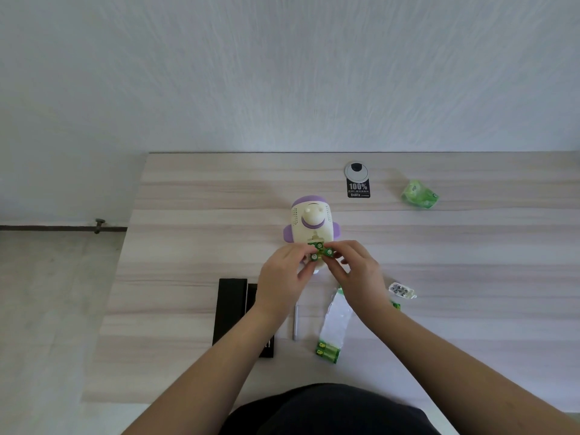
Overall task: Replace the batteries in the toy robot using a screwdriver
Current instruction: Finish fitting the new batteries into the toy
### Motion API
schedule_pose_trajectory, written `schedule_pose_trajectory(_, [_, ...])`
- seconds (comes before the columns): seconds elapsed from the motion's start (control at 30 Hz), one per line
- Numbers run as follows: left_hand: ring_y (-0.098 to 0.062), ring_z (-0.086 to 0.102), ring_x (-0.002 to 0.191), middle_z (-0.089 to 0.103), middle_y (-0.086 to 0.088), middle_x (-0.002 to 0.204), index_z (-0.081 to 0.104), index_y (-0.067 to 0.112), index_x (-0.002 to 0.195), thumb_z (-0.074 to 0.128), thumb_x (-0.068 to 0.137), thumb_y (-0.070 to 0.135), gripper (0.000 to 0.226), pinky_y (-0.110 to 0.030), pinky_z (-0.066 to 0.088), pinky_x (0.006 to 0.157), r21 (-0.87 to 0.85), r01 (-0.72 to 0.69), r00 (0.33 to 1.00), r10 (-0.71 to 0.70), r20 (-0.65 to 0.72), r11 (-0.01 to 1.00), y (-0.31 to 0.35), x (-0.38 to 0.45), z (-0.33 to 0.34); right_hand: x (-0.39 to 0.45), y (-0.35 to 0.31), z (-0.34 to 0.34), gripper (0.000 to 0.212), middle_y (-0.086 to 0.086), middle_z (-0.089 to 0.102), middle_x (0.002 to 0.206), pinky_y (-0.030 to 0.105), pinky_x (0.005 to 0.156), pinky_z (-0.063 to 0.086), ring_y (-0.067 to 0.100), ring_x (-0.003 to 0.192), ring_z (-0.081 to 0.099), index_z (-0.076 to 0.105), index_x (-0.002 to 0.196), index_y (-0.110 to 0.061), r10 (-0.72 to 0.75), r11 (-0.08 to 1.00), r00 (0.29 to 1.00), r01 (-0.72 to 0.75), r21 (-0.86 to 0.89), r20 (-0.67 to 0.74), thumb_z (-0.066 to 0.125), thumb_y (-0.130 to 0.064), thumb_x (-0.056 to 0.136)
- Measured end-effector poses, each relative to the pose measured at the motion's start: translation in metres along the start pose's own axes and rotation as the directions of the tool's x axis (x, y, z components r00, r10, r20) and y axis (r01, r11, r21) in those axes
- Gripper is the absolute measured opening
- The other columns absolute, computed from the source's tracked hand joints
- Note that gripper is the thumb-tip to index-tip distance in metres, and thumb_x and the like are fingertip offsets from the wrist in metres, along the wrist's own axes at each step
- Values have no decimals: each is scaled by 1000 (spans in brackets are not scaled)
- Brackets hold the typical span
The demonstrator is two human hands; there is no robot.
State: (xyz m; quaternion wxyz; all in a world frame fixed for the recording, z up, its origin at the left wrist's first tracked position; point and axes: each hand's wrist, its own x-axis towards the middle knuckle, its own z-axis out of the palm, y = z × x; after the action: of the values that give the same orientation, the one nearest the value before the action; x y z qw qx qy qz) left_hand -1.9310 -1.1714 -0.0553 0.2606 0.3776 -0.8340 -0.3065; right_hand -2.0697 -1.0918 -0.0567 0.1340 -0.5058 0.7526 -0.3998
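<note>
The white and purple toy robot lies on its front on the wooden table, head pointing away from me. Just in front of its lower body, both hands hold a small bunch of green batteries. My left hand pinches them from the left and my right hand pinches them from the right. The battery compartment is mostly hidden behind my fingers. A slim silver screwdriver lies on the table between my forearms.
A black case lies open by my left forearm. A torn battery pack with two green batteries sits under my right forearm. A small clear bag is to the right, crumpled green wrapping at the far right, and a cable grommet at the back.
</note>
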Motion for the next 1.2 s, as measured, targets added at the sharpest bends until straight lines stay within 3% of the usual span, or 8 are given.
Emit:
schedule_pose_trajectory(0.23, [-8,57,80,66,5,88,67,15,100,57,90,35,24,-14,42,71,77,-59,998,60,-11,995,-8,-2,2,0,10,6,20,2,68,89,32,69,55,22,82,64,72,99,-11,-93,985,996,93,-142,9,77,-11,80])
schedule_pose_trajectory(0.37, [-8,57,81,65,8,88,68,17,100,61,88,36,23,-17,45,71,55,-52,999,52,-2,997,-10,1,2,1,13,8,22,1,67,88,26,69,49,22,79,61,73,97,-12,-137,964,990,137,-229,17,80,-11,76])
schedule_pose_trajectory(0.63, [-12,56,79,64,8,88,66,18,97,59,86,42,27,-25,49,66,118,-79,997,77,24,990,-11,8,3,6,13,10,28,1,65,84,32,58,52,24,73,60,74,100,-14,-147,951,989,146,-272,15,82,-12,73])
schedule_pose_trajectory(0.83, [-13,55,82,62,8,89,66,18,100,65,83,40,28,-27,50,67,106,-9,999,4,46,994,-11,8,6,4,15,11,29,2,65,83,34,55,53,24,72,61,74,101,-13,-144,951,990,140,-276,5,82,-13,73])
schedule_pose_trajectory(1.0, [-7,50,86,60,10,95,61,20,113,76,80,33,39,-18,41,72,88,78,994,-84,71,993,-13,3,4,0,9,7,39,1,59,96,35,63,54,20,80,59,65,120,-17,-14,989,998,24,-145,66,75,-20,82])
schedule_pose_trajectory(1.2, [-14,50,108,52,0,120,54,16,123,78,78,30,53,-25,45,85,51,74,995,-78,67,996,-17,1,-1,-13,6,7,54,-3,47,122,22,77,47,8,96,55,44,139,-20,169,985,983,-165,-57,75,66,-27,90])
